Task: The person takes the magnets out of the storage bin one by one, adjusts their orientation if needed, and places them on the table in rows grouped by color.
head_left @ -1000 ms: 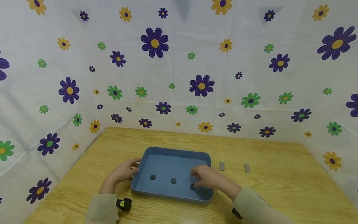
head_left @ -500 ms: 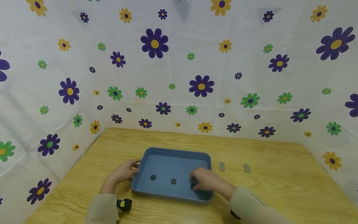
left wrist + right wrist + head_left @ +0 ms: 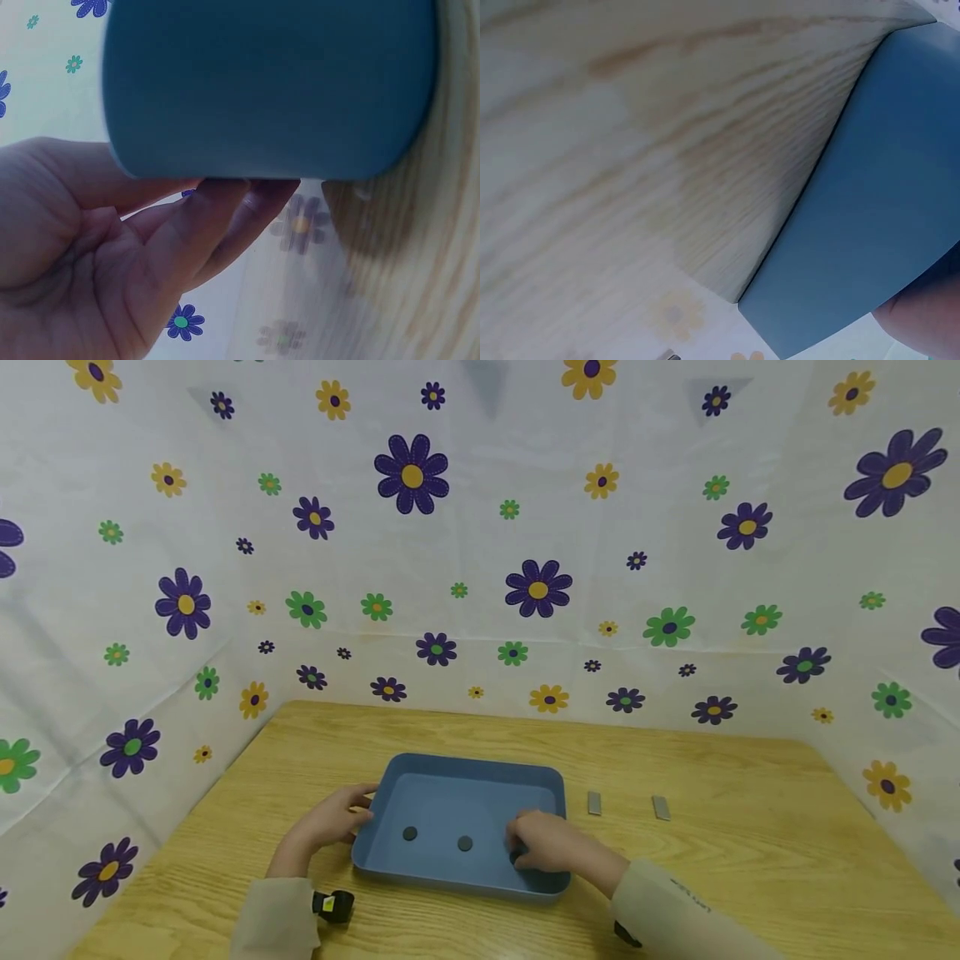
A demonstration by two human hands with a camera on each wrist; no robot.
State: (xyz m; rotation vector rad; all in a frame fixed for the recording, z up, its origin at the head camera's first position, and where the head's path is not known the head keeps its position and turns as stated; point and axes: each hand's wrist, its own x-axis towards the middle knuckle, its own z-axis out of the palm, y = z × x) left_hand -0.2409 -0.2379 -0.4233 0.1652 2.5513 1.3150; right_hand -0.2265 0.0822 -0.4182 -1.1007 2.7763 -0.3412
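A blue rectangular tray (image 3: 461,802) sits on the wooden table. At its left end my left hand (image 3: 330,817) rests fingers against the outer wall; the left wrist view shows the fingertips (image 3: 281,189) right at the tray's edge. My right hand (image 3: 551,842) reaches over the right side into the tray, fingers bent down around a small dark disc (image 3: 515,855), which they partly cover. Two more dark discs, one at the left (image 3: 410,833) and one in the middle (image 3: 465,843), lie flat on the tray floor. The right wrist view catches only part of the hand (image 3: 926,315) behind the tray wall.
Two small grey rectangular pieces, a nearer one (image 3: 594,803) and a farther one (image 3: 661,807), lie on the table (image 3: 750,843) right of the tray. A white cloth with printed flowers (image 3: 480,543) closes off the back and sides.
My right hand's fingers have closed down onto the right-hand disc, now more covered than a second ago. The left hand and the tray have stayed in place.
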